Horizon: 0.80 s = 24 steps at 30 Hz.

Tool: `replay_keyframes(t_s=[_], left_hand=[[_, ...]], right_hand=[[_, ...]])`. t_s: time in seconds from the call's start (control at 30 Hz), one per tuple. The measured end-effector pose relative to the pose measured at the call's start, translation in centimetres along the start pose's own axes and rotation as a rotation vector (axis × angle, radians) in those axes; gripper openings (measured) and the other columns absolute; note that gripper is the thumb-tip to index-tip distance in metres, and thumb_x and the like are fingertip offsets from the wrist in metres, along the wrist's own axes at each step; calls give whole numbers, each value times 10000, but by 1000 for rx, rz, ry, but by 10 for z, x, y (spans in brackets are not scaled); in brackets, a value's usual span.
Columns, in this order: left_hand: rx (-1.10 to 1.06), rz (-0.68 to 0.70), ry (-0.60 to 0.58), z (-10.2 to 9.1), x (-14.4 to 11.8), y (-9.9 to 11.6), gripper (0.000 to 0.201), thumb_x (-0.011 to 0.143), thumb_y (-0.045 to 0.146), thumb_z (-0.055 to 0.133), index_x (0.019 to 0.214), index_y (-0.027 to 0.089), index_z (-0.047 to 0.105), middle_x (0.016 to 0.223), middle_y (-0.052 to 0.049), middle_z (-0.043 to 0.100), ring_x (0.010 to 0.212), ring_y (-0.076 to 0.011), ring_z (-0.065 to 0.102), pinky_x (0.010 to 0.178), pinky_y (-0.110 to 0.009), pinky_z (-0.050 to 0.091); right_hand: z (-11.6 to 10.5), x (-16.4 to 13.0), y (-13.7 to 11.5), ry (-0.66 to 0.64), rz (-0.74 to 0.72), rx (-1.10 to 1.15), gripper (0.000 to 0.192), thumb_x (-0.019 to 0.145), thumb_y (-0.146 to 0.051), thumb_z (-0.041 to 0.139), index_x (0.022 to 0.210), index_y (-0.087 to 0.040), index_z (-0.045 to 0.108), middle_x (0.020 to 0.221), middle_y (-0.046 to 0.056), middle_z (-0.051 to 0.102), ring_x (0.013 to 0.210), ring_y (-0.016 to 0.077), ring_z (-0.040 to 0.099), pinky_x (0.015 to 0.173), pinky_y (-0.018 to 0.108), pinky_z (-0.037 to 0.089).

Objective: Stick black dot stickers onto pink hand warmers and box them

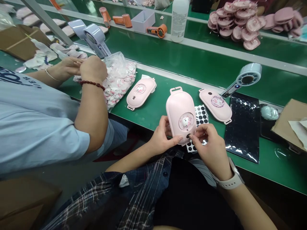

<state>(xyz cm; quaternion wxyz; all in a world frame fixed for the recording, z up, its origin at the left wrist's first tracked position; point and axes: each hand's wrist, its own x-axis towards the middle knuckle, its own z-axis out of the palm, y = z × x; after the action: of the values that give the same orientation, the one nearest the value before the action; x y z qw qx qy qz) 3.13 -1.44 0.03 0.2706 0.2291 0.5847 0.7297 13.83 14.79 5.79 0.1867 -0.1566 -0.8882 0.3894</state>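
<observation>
A pale pink oval case (178, 107) with a cartoon cat in a round clear window is tilted up before me. My left hand (164, 135) grips its lower left side, thumb on the front and fingers behind. At the lower end, my right hand (207, 142) pinches at a black round sticker (188, 136), the thumb touching its edge. Whether the sticker lies fully flat is hidden by the fingertips. Partly behind the case is a white sheet of black round stickers (201, 115). Two similar cases lie on the bench, the left case (140, 92) and the right case (214, 105).
A black sheet of round dots (242, 127) lies at right, near a light blue handheld fan (249, 75) and a cardboard box (291, 123). At left, a co-worker's hands (92, 68) are beside a bag of printed pieces (120, 80). Pink parts (236, 22) pile on the shelf.
</observation>
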Motion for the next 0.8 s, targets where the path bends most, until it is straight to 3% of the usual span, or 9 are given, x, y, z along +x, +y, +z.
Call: replay_keyframes(t_s=[0.17, 0.33, 0.4, 0.53, 0.67, 0.8], left_hand=[[-130, 3, -17, 2, 2, 2, 633, 741, 411, 890, 1178, 257, 458, 1238, -75, 630, 1139, -275, 665, 925, -406, 586], [-179, 9, -89, 5, 1, 6, 618, 752, 412, 883, 1183, 247, 472, 1231, -83, 647, 1176, -272, 635, 979, -405, 556], [-184, 22, -119, 7, 0, 7, 623, 755, 410, 882, 1195, 243, 474, 1250, -88, 643, 1181, -270, 632, 983, -400, 552], [-166, 47, -160, 12, 0, 7, 620, 769, 406, 869, 1215, 243, 470, 1286, -98, 630, 1222, -282, 618, 1029, -425, 534], [-140, 35, -166, 14, -1, 6, 605, 765, 371, 873, 1201, 248, 472, 1264, -90, 629, 1215, -286, 617, 1024, -433, 538], [-152, 22, -167, 16, -2, 4, 594, 781, 342, 864, 1216, 249, 470, 1304, -91, 606, 1260, -281, 593, 1078, -444, 510]], right_hand=[[-9, -1, 8, 4, 89, 63, 291, 888, -436, 727, 1048, -244, 578, 863, 12, 648, 647, 168, 617, 585, 311, 534], [-19, -5, 19, 41, 144, 247, 405, 900, -445, 733, 1213, -245, 572, 1061, 73, 656, 898, 215, 686, 666, 326, 589], [-21, -7, 21, -17, 175, 338, 516, 901, -463, 742, 1323, -250, 534, 1178, 103, 667, 1025, 243, 697, 753, 357, 612], [-21, -12, 19, -268, 229, 523, 690, 924, -495, 729, 1491, -253, 420, 1374, 142, 648, 1172, 288, 687, 933, 449, 602], [-17, -14, 18, -286, 209, 545, 658, 912, -431, 747, 1471, -243, 455, 1480, 144, 587, 1311, 317, 614, 1059, 497, 540], [-14, -15, 19, -222, 203, 518, 595, 855, -362, 791, 1375, -238, 530, 1344, 123, 660, 1201, 312, 669, 990, 478, 564]])
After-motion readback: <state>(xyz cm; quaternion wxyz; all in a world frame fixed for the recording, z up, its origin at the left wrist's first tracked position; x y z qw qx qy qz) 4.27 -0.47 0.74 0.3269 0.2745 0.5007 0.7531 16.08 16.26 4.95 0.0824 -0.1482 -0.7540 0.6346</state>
